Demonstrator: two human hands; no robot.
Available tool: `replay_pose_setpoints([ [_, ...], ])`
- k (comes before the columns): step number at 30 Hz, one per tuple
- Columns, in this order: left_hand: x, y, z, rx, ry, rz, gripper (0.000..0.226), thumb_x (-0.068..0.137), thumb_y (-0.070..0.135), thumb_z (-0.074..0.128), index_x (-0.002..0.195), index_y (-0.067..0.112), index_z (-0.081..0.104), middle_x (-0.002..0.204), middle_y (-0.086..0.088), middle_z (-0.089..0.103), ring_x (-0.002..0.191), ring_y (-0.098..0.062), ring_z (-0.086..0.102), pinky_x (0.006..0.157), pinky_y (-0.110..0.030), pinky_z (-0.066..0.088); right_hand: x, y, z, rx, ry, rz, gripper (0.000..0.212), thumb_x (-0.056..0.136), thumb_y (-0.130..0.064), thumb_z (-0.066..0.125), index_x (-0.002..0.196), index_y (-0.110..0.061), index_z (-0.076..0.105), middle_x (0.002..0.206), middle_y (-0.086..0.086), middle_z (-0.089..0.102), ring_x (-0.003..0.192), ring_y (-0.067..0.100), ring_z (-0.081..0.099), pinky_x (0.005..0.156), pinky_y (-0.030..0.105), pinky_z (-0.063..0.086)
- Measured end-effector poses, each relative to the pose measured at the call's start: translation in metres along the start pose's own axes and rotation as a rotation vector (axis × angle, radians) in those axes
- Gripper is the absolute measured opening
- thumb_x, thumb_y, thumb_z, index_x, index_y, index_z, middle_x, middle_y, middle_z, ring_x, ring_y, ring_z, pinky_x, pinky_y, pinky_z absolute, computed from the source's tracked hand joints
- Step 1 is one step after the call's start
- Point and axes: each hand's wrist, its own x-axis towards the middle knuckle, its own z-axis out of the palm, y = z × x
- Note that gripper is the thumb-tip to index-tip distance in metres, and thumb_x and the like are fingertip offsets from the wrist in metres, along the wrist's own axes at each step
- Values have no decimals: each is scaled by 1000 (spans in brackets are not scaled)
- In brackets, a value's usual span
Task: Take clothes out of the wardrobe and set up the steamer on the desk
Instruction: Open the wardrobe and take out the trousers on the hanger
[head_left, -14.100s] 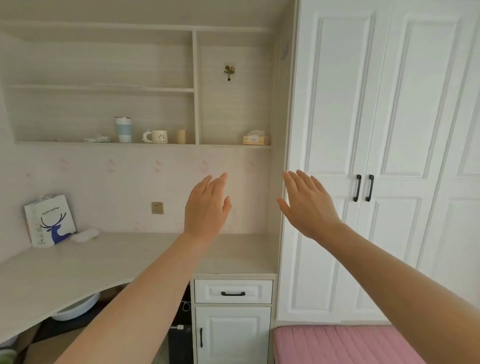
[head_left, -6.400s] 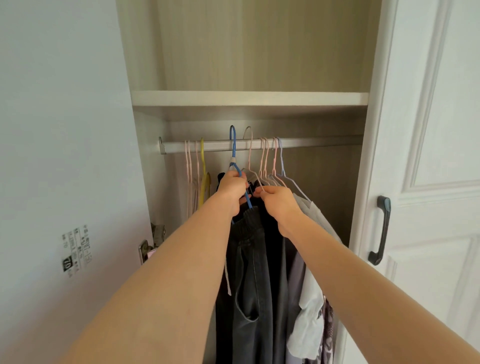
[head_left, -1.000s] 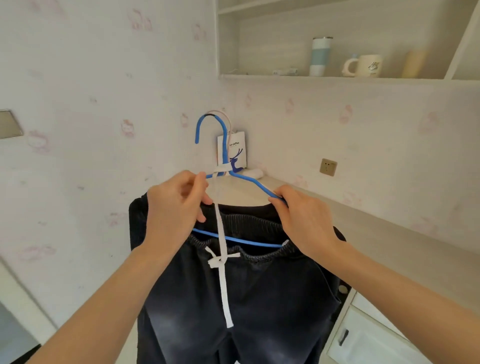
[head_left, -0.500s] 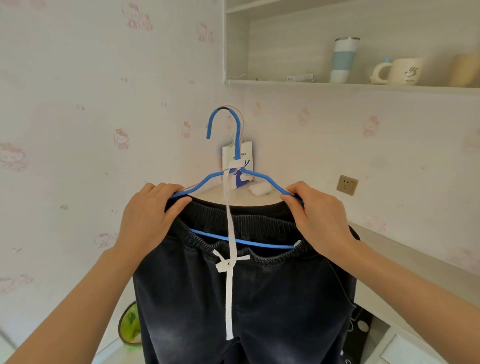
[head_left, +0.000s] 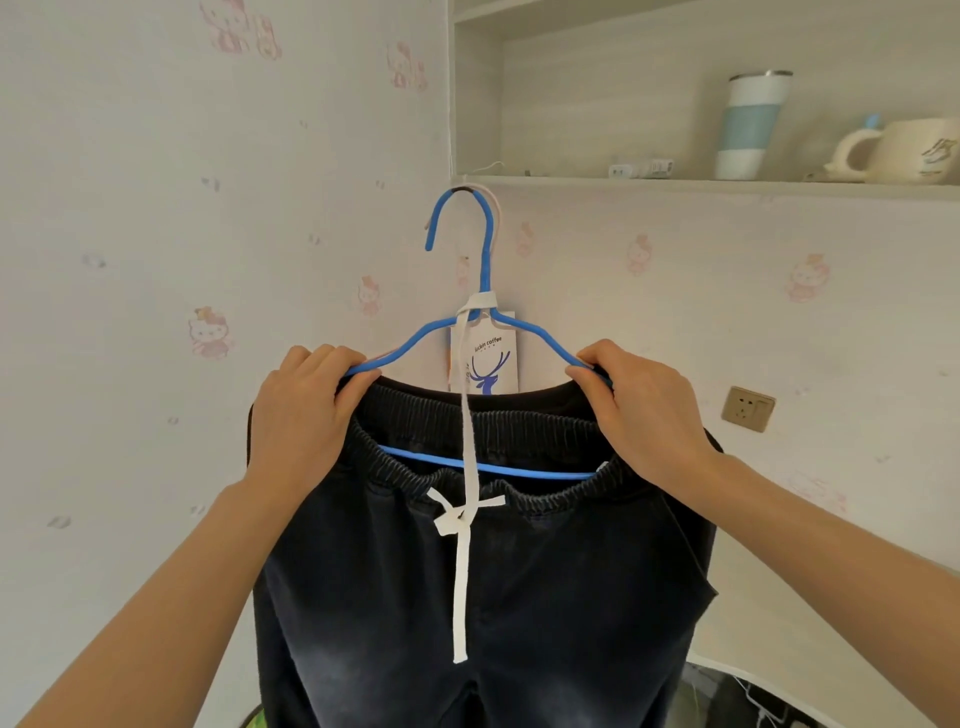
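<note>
A pair of dark washed trousers (head_left: 545, 597) with a white drawstring (head_left: 461, 571) hangs folded over the bar of a blue wire hanger (head_left: 485, 260). I hold it up in front of the wallpapered corner. My left hand (head_left: 301, 415) grips the hanger's left shoulder together with the waistband. My right hand (head_left: 639, 410) grips the right shoulder the same way. A second pale hook (head_left: 493, 205) shows just behind the blue one. The steamer is not in view.
A shelf edge (head_left: 675, 184) runs at the upper right, carrying a white and blue tumbler (head_left: 748, 127) and a cream mug (head_left: 898, 150). A white paper bag with a deer print (head_left: 493, 358) stands behind the hanger. A wall socket (head_left: 748, 408) sits at the right; the desk edge (head_left: 769, 680) curves below.
The hanger with the trousers has risen and come closer to the corner under the shelf. My left hand moved from the hanger's neck out to its left shoulder.
</note>
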Motion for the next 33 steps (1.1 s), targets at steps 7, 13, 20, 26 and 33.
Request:
replay_pose_setpoints([
  [7,37,-46,47,-2,25,0,22,94,31,51,95,14,66,80,4,61,76,-20,48,59,-39,44,56,6,51,-24,-15,-14,26,97,-40,42,102,-19,58,67,-9,54,57,17,54,56,35,48],
  [13,82,-75,92,27,51,-25,20,95,29,53,96,15,67,82,4,62,77,-18,49,60,-35,42,121,28,98,-54,26,-39,29,97,-43,39,101,-22,57,72,-6,61,61,19,57,58,38,50],
  [20,144,-117,179,59,11,-88,20,95,30,52,98,16,67,85,4,64,78,-18,50,62,-40,47,215,75,182,-63,-25,-57,29,98,-45,37,103,-22,55,76,-4,63,65,20,58,58,34,46],
  [26,163,-158,279,69,-117,-153,16,96,30,53,99,18,65,89,6,64,81,-18,51,63,-38,47,260,127,283,-98,-167,-34,27,99,-43,37,105,-22,54,79,-3,64,65,21,57,54,31,39],
  [33,131,-203,400,76,-332,-264,13,94,26,58,99,18,67,83,4,65,79,-19,53,62,-37,48,256,176,411,-100,-402,-25,26,102,-37,33,109,-20,51,81,-3,59,61,16,46,47,23,27],
])
